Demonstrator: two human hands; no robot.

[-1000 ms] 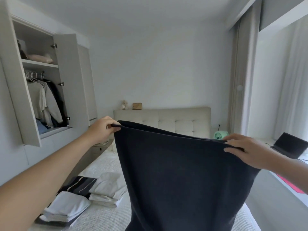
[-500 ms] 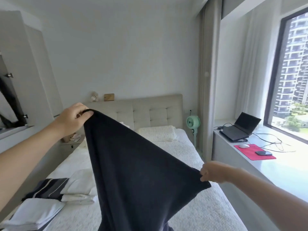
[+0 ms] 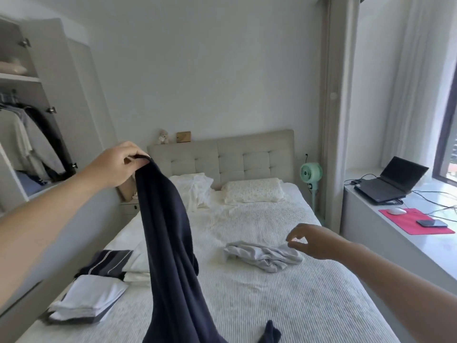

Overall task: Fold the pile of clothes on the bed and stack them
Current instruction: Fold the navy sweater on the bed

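My left hand (image 3: 116, 164) pinches the top corner of a dark navy garment (image 3: 170, 256), which hangs straight down over the bed (image 3: 284, 305). My right hand (image 3: 311, 240) hovers empty with loosely spread fingers, just right of a crumpled light grey garment (image 3: 264, 253) lying in the middle of the bed. On the bed's left side sit folded clothes: a white stack (image 3: 86, 300) nearest me, a dark striped piece (image 3: 106, 263) behind it, and white folded pieces (image 3: 138, 268) partly hidden by the hanging garment.
Two pillows (image 3: 252, 190) lie at the padded headboard (image 3: 222, 157). An open wardrobe (image 3: 27, 134) with hanging clothes stands on the left. A green fan (image 3: 311, 173) is beside the bed. The window ledge on the right holds a laptop (image 3: 390, 184), a red mat (image 3: 418, 221) and a phone (image 3: 431, 223).
My right hand has let go of the navy garment, which now hangs from my left hand alone. The view has tilted down, showing the grey garment on the bed.
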